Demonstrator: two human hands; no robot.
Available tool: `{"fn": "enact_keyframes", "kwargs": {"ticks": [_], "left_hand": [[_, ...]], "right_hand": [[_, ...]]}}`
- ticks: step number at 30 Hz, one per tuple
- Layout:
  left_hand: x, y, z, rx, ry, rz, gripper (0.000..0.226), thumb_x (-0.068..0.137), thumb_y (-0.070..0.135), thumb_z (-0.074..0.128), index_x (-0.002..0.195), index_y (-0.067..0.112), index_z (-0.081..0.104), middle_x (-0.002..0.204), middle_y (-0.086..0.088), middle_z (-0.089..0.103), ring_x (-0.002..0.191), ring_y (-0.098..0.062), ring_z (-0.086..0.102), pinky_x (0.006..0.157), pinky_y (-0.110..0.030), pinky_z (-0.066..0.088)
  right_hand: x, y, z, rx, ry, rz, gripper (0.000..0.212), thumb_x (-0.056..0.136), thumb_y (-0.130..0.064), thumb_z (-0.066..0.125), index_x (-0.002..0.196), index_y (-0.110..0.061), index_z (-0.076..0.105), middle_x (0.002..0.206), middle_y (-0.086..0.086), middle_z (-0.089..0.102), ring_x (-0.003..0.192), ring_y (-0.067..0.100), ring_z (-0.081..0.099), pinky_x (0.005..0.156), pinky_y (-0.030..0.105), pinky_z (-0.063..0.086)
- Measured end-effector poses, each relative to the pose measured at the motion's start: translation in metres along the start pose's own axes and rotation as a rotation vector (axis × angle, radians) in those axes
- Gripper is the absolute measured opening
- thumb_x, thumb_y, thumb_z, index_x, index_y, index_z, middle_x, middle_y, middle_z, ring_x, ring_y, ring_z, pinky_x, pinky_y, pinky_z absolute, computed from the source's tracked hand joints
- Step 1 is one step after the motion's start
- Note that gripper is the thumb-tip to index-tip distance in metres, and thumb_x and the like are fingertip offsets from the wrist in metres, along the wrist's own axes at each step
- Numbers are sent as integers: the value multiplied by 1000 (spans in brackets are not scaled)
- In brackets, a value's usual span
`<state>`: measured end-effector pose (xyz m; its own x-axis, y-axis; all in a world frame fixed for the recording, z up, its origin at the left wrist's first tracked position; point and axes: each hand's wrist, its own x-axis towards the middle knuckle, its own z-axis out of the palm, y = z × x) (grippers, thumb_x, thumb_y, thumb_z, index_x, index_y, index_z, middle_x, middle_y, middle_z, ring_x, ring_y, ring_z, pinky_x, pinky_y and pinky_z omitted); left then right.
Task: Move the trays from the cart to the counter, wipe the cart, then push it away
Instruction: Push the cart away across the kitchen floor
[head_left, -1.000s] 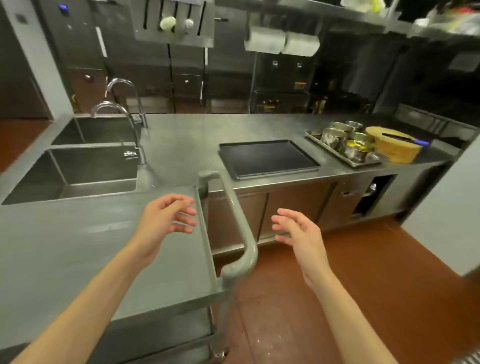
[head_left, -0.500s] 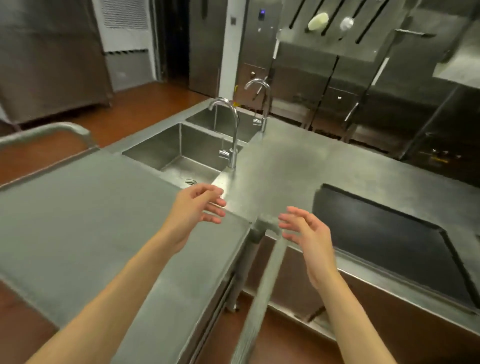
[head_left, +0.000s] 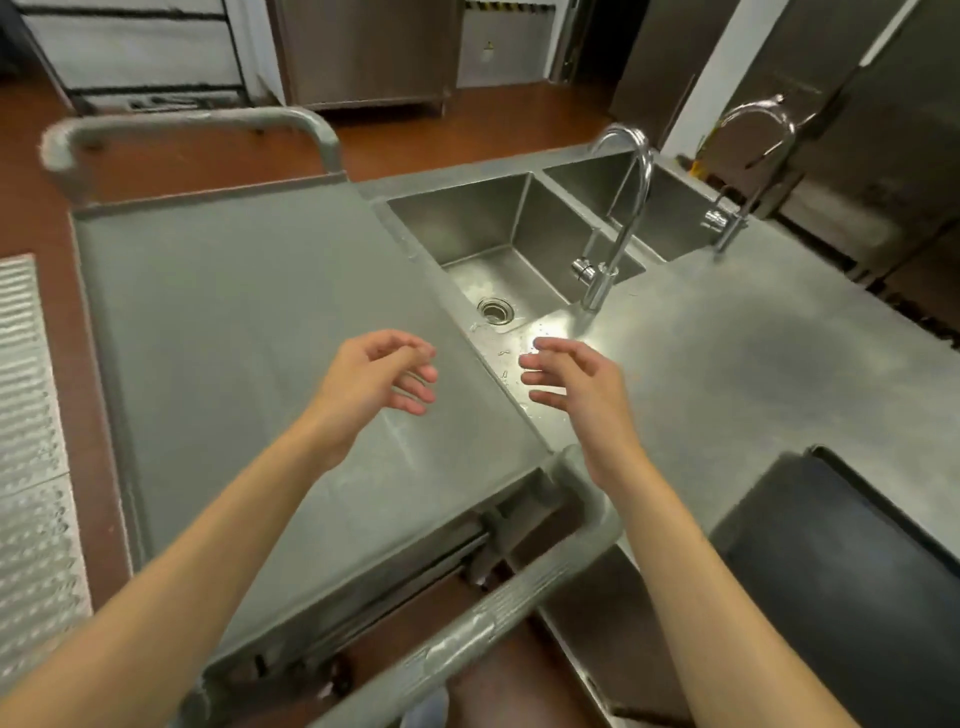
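Bare cart (head_left: 234, 322) top across left and centre; worktop (head_left: 727, 364) right, dark tray (head_left: 852, 571) at lower right. Left hand (head_left: 371, 387) and right hand (head_left: 576, 387) raised mid-frame, fingers loosely curled, grasping nothing.

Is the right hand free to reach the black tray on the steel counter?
Probably yes. The right hand is empty, fingers spread, above the steel counter, and nothing stands between it and the flat black tray to its right.

Bare grey steel cart (head_left: 249, 332) beside the counter (head_left: 737, 374), one dark tray (head_left: 852, 566) (possibly stacked) there
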<state>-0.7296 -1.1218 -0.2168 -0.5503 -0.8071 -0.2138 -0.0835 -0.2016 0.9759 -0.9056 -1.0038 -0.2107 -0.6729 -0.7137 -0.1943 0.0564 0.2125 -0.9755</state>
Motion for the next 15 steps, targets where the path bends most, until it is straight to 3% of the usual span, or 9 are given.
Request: {"fn": "enact_keyframes", "kwargs": {"ticks": [8, 11, 15], "left_hand": [[-67, -22, 3, 44, 266, 6, 7, 92, 6, 60, 92, 2, 65, 76, -14, 66, 63, -25, 63, 62, -36, 54], [-114, -50, 14, 293, 329, -9, 8, 91, 12, 62, 89, 7, 66, 77, -11, 69, 65, -23, 65, 63, -36, 54], [-176, -96, 32, 649, 466, -134, 11, 88, 30, 64, 86, 20, 67, 78, -3, 73, 71, -17, 68, 61, -32, 52]], "right_hand": [[-1, 14, -18, -153, -337, -46, 16, 91, -9, 63, 106, -9, 70, 100, 17, 74, 84, 20, 69, 81, 35, 56], [-15, 42, -35, -312, -550, -95, 12, 93, -14, 65, 104, -14, 70, 95, 13, 74, 83, 19, 69, 80, 34, 56], [-37, 84, -52, -625, -761, -182, 19, 92, -36, 65, 108, -26, 68, 92, -4, 72, 87, 14, 67, 82, 34, 54]]}}
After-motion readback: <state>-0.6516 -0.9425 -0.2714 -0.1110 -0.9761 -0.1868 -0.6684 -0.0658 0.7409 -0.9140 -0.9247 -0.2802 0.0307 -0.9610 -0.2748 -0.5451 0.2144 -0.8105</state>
